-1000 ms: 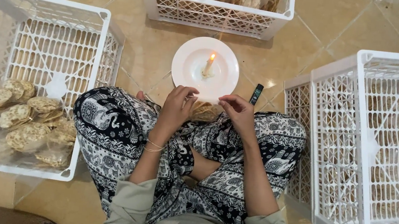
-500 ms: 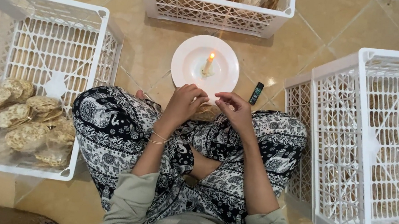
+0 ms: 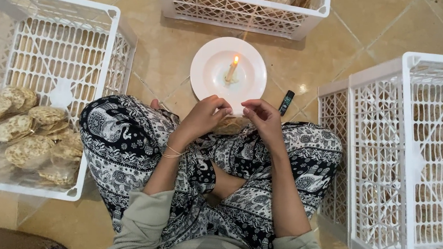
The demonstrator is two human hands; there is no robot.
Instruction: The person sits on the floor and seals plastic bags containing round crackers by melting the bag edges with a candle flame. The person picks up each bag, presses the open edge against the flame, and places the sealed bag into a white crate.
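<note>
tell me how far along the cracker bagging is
Done: bagged crackers fill part of the left crate. In hand: the left hand and right hand hold a cracker pack near the lit candle. Left: loose crackers in the top crate.

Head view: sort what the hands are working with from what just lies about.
In use: left hand, right hand, clear bag of round crackers, lit candle on white round plate.
Lying about: small black lighter, white plastic crates.
</note>
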